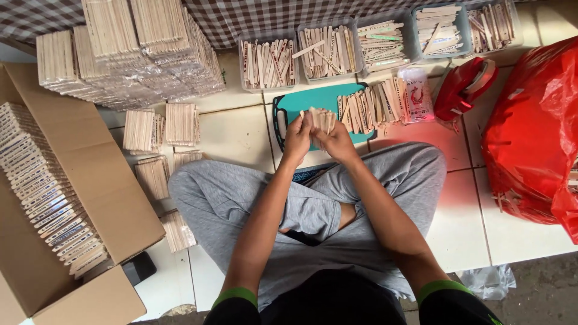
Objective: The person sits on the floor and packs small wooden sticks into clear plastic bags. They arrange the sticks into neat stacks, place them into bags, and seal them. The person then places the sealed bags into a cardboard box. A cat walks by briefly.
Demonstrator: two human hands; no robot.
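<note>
My left hand (297,138) and my right hand (336,142) meet over the near edge of a teal cutting board (313,99). Together they clasp a small bundle of flat wooden sticks (321,119), whose ends stick up between the fingers. More loose wooden sticks (368,107) lie in a row on the right part of the board. I sit cross-legged in grey trousers on a white tiled floor.
Several clear tubs of sticks (329,52) line the far side. Wrapped stick bundles (135,51) are stacked at far left. An open cardboard box (54,198) of packed sticks sits left. A red tape dispenser (465,86) and a red plastic bag (536,135) are on the right.
</note>
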